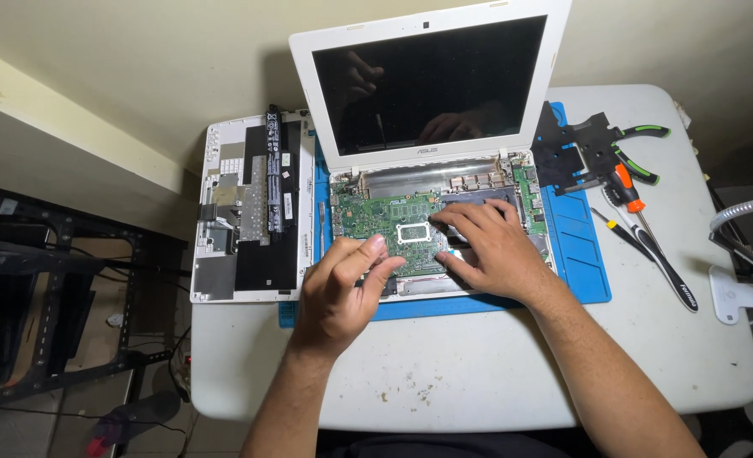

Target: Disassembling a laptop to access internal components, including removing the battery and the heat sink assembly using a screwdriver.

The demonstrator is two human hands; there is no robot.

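A white laptop (432, 85) stands open on a blue work mat (576, 246), its base uncovered so the green circuit board (376, 216) shows. My left hand (343, 284) rests at the board's front left edge with fingers curled; I cannot see anything in it. My right hand (487, 246) lies flat on the right part of the board, fingers spread and pressing down near the dark area by the hinge.
The removed white keyboard cover (224, 254) lies face down to the left with a long black battery (275, 170) on it. Pliers (639, 148), screwdrivers (648, 233) and a black plastic part (584, 148) sit right of the laptop. A lamp base (741, 293) stands at the table's right edge.
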